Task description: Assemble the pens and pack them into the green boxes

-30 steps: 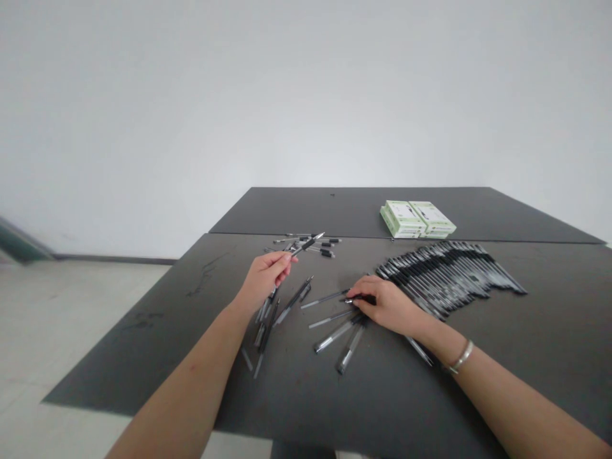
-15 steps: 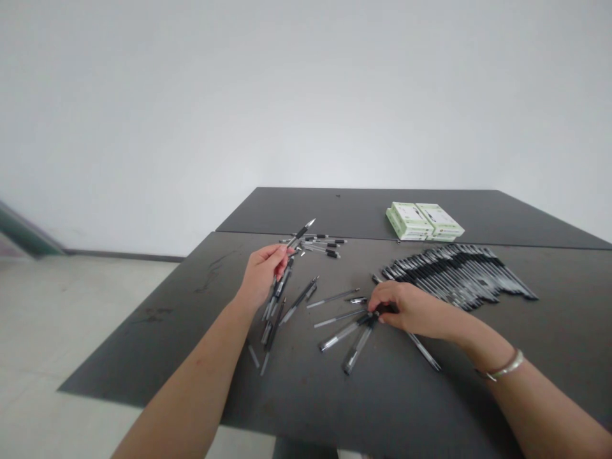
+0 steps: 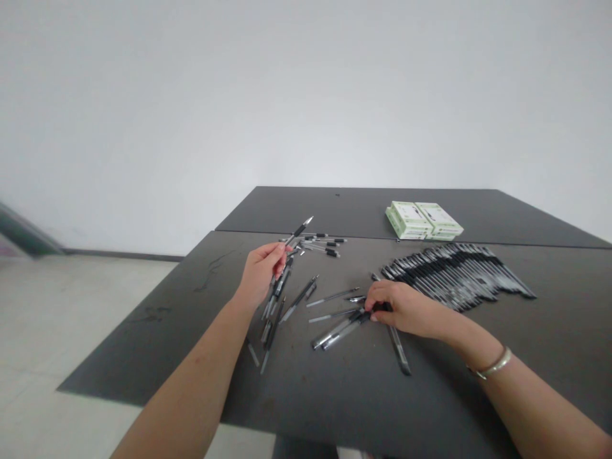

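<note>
My left hand point(image 3: 262, 273) is closed on a pen point(image 3: 299, 233) with a black grip and a silver tip, which points up and away to the right. Lower on the right, my right hand point(image 3: 392, 307) has its fingers curled over the grip ends of two clear pens point(image 3: 338, 333) lying close together on the table. Its fingertips are partly hidden. Another long pen point(image 3: 398, 349) passes beneath this hand. Thin refills point(image 3: 333, 297) and a small clear part point(image 3: 356, 299) lie left of the fingers.
The dark table point(image 3: 191, 357) holds loose pens and refills point(image 3: 272, 331) beneath my left hand. Clear barrels with black grips point(image 3: 327, 245) lie farther back. A broad row of pens point(image 3: 459, 274) spreads at right, before stacked green-and-white boxes point(image 3: 423, 220).
The two pens at my right hand have swung left and closer together. The long pen beneath that hand has turned, its near end shifting left. My left hand stays nearly still.
</note>
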Motion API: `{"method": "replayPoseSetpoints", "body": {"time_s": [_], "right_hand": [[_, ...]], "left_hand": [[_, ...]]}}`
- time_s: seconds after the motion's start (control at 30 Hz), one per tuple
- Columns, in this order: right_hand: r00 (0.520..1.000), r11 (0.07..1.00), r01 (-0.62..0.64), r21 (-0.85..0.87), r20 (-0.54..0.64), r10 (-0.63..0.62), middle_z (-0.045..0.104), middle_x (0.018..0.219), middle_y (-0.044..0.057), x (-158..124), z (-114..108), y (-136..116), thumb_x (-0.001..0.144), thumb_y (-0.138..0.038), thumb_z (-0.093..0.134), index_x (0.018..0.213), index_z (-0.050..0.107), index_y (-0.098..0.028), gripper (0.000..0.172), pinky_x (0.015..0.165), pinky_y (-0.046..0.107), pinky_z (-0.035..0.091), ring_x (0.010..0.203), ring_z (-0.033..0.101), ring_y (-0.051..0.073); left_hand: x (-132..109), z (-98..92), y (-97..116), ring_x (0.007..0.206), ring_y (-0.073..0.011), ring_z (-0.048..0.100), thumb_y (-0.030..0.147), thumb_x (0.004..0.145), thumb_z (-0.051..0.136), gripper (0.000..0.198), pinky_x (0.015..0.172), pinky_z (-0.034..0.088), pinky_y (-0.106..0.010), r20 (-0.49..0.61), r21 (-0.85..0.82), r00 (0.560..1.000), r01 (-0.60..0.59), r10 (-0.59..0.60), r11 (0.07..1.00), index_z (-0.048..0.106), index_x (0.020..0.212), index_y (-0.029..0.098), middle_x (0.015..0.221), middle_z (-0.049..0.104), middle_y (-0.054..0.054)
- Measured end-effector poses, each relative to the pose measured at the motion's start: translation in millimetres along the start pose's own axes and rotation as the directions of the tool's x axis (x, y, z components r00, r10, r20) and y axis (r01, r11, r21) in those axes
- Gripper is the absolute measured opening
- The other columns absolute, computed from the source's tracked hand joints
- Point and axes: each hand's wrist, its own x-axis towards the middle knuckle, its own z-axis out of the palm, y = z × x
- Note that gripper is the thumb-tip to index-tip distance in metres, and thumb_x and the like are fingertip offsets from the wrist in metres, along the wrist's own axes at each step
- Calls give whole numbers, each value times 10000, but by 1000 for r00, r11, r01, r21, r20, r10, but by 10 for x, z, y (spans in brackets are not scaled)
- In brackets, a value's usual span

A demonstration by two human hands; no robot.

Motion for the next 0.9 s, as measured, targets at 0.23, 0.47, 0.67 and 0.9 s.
{"method": "replayPoseSetpoints", "body": {"time_s": [0.23, 0.47, 0.67, 0.9], "right_hand": [[999, 999, -35, -30, -16, 35, 672, 820, 46, 14, 19, -25, 797, -166, 644, 824, 704, -201, 75, 740, 304, 449, 800, 602, 198], [998, 998, -63, -23, -24, 62, 661, 821, 36, 18, 11, -77, 786, -197, 661, 837, 694, -206, 61, 714, 286, 445, 782, 600, 188], [989, 993, -112, -25, -100, 109, 671, 830, 37, 170, -56, -249, 815, -205, 608, 853, 692, -200, 92, 684, 278, 450, 734, 611, 174], [983, 992, 21, -124, -179, -43, 694, 861, 67, 838, 58, -410, 798, -73, 541, 883, 711, -167, 212, 681, 255, 471, 730, 628, 165]], "left_hand": [[-9, 11, 10, 416, -48, 390, 365, 736, 703, 254, 370, 271, -167, -3, -10, 1000, -5, 5, 1000, 696, 772, 114, 530, 479, 44], [-14, 14, 50, 411, -43, 386, 362, 714, 720, 251, 366, 268, -161, -23, -49, 1000, -7, 6, 999, 683, 752, 117, 523, 470, 48], [-19, 0, 99, 416, -43, 385, 373, 728, 711, 257, 376, 261, -171, -30, -60, 999, -27, 26, 998, 691, 757, 119, 535, 474, 47], [-24, -45, 149, 413, -27, 318, 326, 725, 717, 218, 400, 236, -171, -42, -106, 998, -55, 51, 993, 716, 757, 111, 514, 430, 61]]}}
